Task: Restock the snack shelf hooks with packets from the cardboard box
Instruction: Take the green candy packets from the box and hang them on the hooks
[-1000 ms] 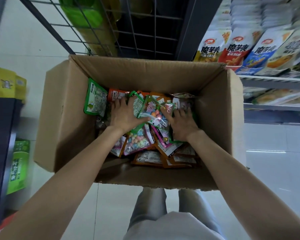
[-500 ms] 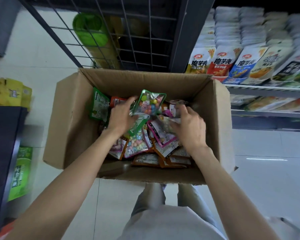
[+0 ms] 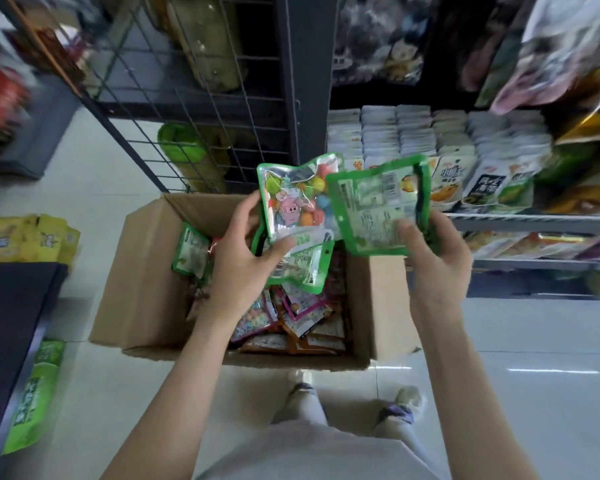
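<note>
Person's legs and shoes on pale tile floor, just nearer than the cardboard box. Box open on floor, flaps up, part-filled with loose snack packets in orange, pink and green trim; one green-edged packet leans against box's left inner wall.

Above the box, both hands raised, each holding packets. Left hand grips a small stack of green-bordered packets, thumb on the front, fingers curled behind; top one faces the camera, cartoon print with coloured candy balls. Right hand pinches a single green-bordered packet, back label side showing, thumb on the printed panel, fingers wrapped round its right edge. The two lots overlap slightly above box's far right corner.

Left of box: dark counter edge with green bags and yellow packs. Beyond box: black wire grid panel with blurred goods behind. Right of box and beyond: shelf with rows of upright snack bags; hanging bags above them, blurred.
</note>
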`<state>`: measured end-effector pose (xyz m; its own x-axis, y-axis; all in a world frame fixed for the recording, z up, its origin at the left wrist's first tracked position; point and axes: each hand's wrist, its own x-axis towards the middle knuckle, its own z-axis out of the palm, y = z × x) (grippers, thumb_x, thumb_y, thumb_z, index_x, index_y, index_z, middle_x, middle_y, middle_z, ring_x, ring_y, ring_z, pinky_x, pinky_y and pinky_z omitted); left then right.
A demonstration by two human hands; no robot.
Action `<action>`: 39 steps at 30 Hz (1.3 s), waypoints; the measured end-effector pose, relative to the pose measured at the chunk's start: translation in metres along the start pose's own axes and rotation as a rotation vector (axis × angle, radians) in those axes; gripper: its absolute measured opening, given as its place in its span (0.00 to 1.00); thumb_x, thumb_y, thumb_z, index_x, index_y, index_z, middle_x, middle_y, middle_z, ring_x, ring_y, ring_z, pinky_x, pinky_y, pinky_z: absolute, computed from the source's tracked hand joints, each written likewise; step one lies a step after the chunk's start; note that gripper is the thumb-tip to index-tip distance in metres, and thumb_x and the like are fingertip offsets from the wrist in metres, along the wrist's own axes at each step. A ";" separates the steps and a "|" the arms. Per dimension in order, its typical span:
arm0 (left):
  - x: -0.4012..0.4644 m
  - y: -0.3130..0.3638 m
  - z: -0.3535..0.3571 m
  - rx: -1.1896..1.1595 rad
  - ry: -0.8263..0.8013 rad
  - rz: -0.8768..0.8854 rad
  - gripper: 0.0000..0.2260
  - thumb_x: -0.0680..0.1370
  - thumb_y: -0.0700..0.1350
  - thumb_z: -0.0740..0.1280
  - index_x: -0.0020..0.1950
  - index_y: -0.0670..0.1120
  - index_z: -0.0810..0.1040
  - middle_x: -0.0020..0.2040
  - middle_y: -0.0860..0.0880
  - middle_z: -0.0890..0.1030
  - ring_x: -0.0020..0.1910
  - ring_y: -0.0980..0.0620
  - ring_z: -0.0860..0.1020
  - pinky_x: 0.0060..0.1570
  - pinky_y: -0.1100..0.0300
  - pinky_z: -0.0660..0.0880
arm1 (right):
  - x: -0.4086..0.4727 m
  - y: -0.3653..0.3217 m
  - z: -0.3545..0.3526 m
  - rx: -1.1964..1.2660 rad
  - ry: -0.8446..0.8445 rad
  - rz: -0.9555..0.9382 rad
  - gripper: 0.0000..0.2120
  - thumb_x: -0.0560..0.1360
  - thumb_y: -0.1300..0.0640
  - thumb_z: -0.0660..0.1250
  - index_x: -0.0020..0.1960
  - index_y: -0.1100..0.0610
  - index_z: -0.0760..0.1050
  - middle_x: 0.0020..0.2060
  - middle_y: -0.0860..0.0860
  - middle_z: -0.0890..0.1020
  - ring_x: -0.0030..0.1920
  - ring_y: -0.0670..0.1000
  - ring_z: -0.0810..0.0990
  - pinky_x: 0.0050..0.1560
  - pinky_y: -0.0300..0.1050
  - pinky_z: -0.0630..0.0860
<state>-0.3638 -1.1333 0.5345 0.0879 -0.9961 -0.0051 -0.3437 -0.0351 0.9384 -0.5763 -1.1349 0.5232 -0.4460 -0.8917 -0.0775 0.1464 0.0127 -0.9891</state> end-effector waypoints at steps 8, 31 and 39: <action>-0.035 0.072 0.127 -0.358 -0.169 -0.084 0.25 0.73 0.39 0.69 0.67 0.57 0.69 0.53 0.53 0.83 0.56 0.55 0.80 0.49 0.61 0.78 | 0.029 -0.025 -0.137 -0.560 -0.378 -0.886 0.23 0.67 0.75 0.62 0.54 0.54 0.82 0.67 0.58 0.70 0.72 0.61 0.64 0.70 0.54 0.65; -0.030 0.212 0.432 -0.277 -0.381 0.099 0.21 0.65 0.52 0.71 0.57 0.60 0.74 0.55 0.62 0.79 0.57 0.67 0.75 0.53 0.66 0.75 | 0.139 -0.104 -0.390 -0.461 0.193 -0.371 0.19 0.67 0.45 0.75 0.51 0.40 0.68 0.70 0.54 0.63 0.70 0.42 0.62 0.68 0.42 0.67; 0.035 0.252 0.500 -0.205 -0.426 0.230 0.18 0.72 0.49 0.70 0.60 0.62 0.72 0.55 0.67 0.77 0.52 0.69 0.76 0.49 0.71 0.74 | 0.240 -0.139 -0.443 -0.649 0.289 -0.400 0.32 0.70 0.53 0.75 0.70 0.42 0.67 0.59 0.48 0.68 0.52 0.38 0.70 0.56 0.35 0.72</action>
<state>-0.9145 -1.2173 0.5983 -0.3708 -0.9223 0.1087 -0.1159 0.1621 0.9799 -1.0947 -1.1498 0.5873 -0.5792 -0.7336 0.3554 -0.5732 0.0565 -0.8175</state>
